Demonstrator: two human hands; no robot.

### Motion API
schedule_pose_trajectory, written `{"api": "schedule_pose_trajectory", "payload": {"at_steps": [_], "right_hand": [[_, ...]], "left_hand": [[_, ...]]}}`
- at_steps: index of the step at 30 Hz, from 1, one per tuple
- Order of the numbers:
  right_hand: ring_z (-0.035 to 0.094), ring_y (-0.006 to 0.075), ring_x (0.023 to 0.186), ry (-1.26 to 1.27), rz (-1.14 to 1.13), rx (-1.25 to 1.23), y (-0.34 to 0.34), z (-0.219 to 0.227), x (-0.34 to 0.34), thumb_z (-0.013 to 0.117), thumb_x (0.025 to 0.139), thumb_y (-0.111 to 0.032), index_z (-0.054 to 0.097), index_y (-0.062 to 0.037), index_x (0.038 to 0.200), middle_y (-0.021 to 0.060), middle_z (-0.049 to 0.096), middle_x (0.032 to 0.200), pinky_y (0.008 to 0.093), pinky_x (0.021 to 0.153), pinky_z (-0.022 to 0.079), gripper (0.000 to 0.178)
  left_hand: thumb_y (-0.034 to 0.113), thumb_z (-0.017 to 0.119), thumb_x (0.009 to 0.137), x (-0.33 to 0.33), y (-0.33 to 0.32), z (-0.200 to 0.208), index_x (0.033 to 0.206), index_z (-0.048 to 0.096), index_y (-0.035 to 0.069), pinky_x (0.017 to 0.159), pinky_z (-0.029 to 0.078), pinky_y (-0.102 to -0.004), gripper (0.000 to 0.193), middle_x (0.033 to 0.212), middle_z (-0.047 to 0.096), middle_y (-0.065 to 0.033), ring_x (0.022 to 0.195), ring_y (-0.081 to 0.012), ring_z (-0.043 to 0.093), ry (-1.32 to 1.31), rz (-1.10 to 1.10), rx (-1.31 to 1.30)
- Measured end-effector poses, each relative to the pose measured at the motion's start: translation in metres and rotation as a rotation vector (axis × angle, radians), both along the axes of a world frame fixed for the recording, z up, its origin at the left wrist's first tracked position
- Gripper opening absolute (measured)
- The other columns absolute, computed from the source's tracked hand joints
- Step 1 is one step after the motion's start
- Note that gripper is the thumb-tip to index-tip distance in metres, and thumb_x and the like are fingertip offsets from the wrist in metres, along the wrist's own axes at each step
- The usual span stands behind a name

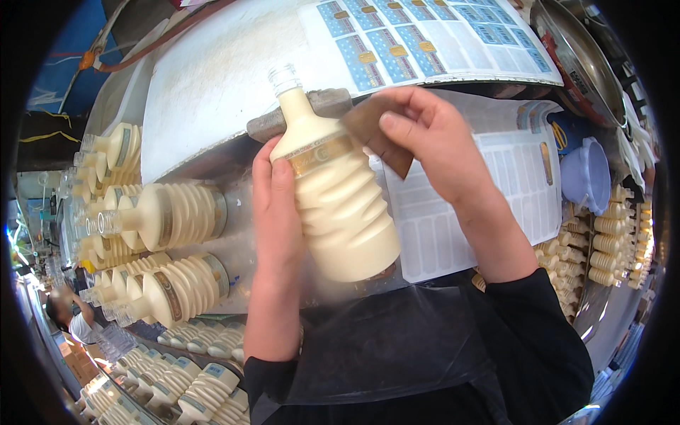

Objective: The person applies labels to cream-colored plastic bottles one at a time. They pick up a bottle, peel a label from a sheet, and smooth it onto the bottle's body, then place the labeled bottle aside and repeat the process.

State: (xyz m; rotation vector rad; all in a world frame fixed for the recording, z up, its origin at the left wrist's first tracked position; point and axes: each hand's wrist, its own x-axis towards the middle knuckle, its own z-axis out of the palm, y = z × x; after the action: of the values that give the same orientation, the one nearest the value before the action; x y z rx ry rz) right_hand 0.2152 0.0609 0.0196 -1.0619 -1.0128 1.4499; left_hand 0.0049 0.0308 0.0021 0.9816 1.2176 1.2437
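Shiny metal desk (234, 234) under it all. On its left side cream ribbed bottles (177, 212) lie stacked on their sides, necks pointing left. Far side, a white sheet of blue labels (425, 35) lies spread flat. Right of centre, a peeled white backing sheet (510, 184) rests, with a lilac plastic bowl (586, 173) just beyond its right edge.

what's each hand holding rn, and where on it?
Left hand grips the cream ribbed bottle along its left side, at the band. Right hand pinches a brown label piece at its edge.
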Motion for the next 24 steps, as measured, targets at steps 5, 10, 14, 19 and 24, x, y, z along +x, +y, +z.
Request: {"api": "schedule_pose_trajectory", "payload": {"at_steps": [5,10,14,19,24], "right_hand": [[0.065,0.0106,0.094,-0.261,-0.209,0.154,-0.001,-0.014,0.003,0.065,0.098,-0.015,0.071,-0.0038,0.118,0.0036,0.072,0.107,0.0274,0.083,0.054,0.024],[0.063,0.0065,0.09,-0.254,0.079,0.008,0.001,0.002,-0.012,0.063,0.103,-0.024,0.066,0.0009,0.123,0.002,0.07,0.097,0.0232,0.079,0.051,0.032],[0.064,0.0074,0.089,-0.335,0.162,-0.065,0.005,-0.01,-0.027,0.07,0.1,-0.025,0.062,0.0019,0.127,0.0053,0.071,0.098,0.0237,0.079,0.052,0.039],[0.065,0.0071,0.091,-0.293,0.166,-0.073,0.004,-0.009,-0.03,0.068,0.101,-0.022,0.062,0.0016,0.125,0.0055,0.072,0.1,0.0232,0.08,0.051,0.034],[0.065,0.007,0.091,-0.266,0.152,-0.078,0.003,-0.011,-0.03,0.067,0.102,-0.022,0.062,0.0007,0.123,0.0054,0.072,0.101,0.0227,0.081,0.051,0.032]], "left_hand": [[0.028,0.038,0.113,-0.005,0.002,-0.011,0.146,0.045,0.0,0.106,0.048,-0.0355,0.044,0.135,0.06,-0.0147,0.123,-0.0196,0.059,-0.334,-0.024,-0.038],[0.028,0.04,0.113,-0.004,0.0,0.0,0.145,0.048,0.0,0.106,0.048,-0.0354,0.043,0.137,0.06,-0.0143,0.123,-0.0196,0.059,-0.414,0.014,-0.08],[0.026,0.049,0.111,-0.004,0.001,0.003,0.141,0.052,0.001,0.1,0.051,-0.0323,0.039,0.131,0.063,-0.0111,0.116,-0.0157,0.062,-0.3,0.003,-0.061],[0.024,0.055,0.109,-0.006,0.001,-0.001,0.137,0.056,0.002,0.094,0.053,-0.0292,0.035,0.123,0.067,-0.0084,0.108,-0.0118,0.064,-0.327,0.011,-0.041],[0.025,0.055,0.109,-0.005,0.002,-0.004,0.135,0.057,0.002,0.094,0.053,-0.0292,0.035,0.122,0.067,-0.0086,0.108,-0.0119,0.064,-0.331,0.009,-0.015]]}}
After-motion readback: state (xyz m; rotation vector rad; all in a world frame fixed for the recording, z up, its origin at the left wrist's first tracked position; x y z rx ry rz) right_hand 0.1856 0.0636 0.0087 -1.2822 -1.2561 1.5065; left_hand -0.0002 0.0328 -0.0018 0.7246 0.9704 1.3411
